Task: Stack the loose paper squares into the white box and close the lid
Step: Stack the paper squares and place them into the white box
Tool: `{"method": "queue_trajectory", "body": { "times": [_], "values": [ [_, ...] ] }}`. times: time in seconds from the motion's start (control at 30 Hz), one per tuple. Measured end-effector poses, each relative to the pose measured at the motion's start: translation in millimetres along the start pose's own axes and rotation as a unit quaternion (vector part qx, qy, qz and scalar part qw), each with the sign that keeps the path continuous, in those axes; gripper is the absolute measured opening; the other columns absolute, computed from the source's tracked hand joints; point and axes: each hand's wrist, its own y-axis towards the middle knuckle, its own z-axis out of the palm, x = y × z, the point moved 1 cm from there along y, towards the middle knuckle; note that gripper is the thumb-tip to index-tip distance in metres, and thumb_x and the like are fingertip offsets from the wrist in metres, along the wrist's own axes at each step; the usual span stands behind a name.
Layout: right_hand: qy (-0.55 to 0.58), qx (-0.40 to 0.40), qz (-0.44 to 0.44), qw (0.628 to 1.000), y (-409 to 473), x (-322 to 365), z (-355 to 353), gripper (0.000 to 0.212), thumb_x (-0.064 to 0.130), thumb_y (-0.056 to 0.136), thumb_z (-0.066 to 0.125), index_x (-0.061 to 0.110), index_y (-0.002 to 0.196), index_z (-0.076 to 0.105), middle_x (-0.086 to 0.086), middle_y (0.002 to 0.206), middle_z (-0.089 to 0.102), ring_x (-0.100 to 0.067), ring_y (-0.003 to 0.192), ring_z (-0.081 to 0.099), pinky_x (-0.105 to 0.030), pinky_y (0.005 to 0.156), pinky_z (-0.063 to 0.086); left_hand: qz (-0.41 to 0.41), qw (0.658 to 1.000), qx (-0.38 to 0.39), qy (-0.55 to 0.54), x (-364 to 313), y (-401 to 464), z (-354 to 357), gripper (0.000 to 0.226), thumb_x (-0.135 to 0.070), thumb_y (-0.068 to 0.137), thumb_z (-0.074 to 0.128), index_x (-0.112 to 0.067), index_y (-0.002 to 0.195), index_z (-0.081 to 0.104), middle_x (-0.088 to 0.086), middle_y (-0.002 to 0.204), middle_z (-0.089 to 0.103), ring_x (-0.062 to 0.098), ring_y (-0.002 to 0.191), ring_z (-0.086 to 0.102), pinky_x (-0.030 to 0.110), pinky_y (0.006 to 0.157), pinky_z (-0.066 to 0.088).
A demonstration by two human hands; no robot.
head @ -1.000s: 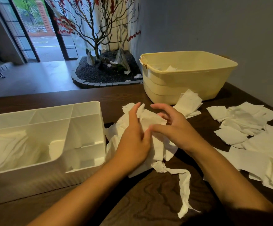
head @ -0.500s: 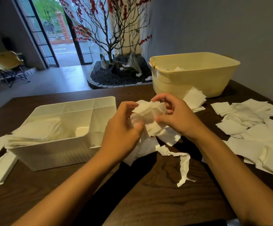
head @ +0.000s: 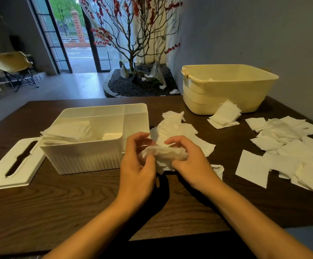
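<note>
Both hands, left hand (head: 137,165) and right hand (head: 191,161), are gripping a crumpled paper wad (head: 165,154) beside the white box (head: 88,157).

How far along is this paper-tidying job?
Partly done. A stack of squares already lies in the white box. The left hand and right hand hold a crumpled bunch of paper between them. Many loose squares are spread on the table, and the lid lies beside the box, not yet on.

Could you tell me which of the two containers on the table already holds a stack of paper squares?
The white box left of the hands; the yellow tub shows only a scrap.
</note>
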Motion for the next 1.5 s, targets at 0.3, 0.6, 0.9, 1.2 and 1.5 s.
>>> {"method": "queue_trajectory", "body": {
  "times": [0.3,0.6,0.9,1.2,1.5],
  "values": [
    [-0.121,0.048,-0.027,0.991,-9.2,-1.5,-3.1,0.064,-0.006,0.085,0.061,0.046,0.113,0.037,0.014,0.113,0.05,-0.008,0.107,0.055,-0.025,0.082,0.056,0.027,0.951,0.14,0.275,-18.5,7.7,-10.9,0.05,-0.025,0.087,0.071,-0.039,0.127,0.046,-0.02,0.117,0.051,-0.001,0.1,0.055,0.011,0.082,0.049],
    [-0.051,0.099,-0.077,0.991,5.8,23.9,-25.1,0.045,-0.008,0.085,0.065,0.027,0.109,0.051,0.003,0.107,0.057,-0.01,0.099,0.06,-0.024,0.087,0.055,-0.032,0.874,0.3,0.382,-34.8,47.2,0.4,0.008,-0.03,0.093,0.066,-0.027,0.095,0.058,-0.008,0.086,0.062,0.009,0.081,0.059,0.019,0.066,0.041],
    [-0.296,0.092,0.043,0.95,105.2,-33.0,-80.2,0.043,0.013,0.093,0.062,0.028,0.132,0.056,0.004,0.13,0.051,-0.017,0.115,0.051,-0.033,0.095,0.045,-0.088,0.985,0.092,0.114,-4.8,39.5,35.5,0.015,-0.012,0.093,0.067,-0.024,0.09,0.058,-0.01,0.089,0.064,0.004,0.086,0.061,0.019,0.07,0.052],
    [-0.358,0.169,0.066,0.916,142.7,-48.4,-83.3,0.03,0.016,0.081,0.071,0.026,0.109,0.067,0.007,0.099,0.056,-0.017,0.101,0.055,-0.036,0.086,0.048,-0.099,0.991,0.068,0.063,13.9,54.9,67.4,0.022,-0.008,0.094,0.063,-0.028,0.087,0.054,-0.008,0.086,0.061,-0.004,0.082,0.057,0.011,0.066,0.047],
    [-0.148,0.01,0.166,0.975,114.2,-43.6,-132.9,0.032,0.038,0.084,0.076,0.016,0.104,0.067,0.0,0.099,0.067,-0.017,0.094,0.062,-0.033,0.076,0.047,-0.16,0.983,0.034,0.078,28.5,78.3,86.1,0.015,-0.018,0.101,0.053,-0.031,0.108,0.05,-0.019,0.092,0.053,0.005,0.088,0.055,0.01,0.068,0.037]
  ]
}}
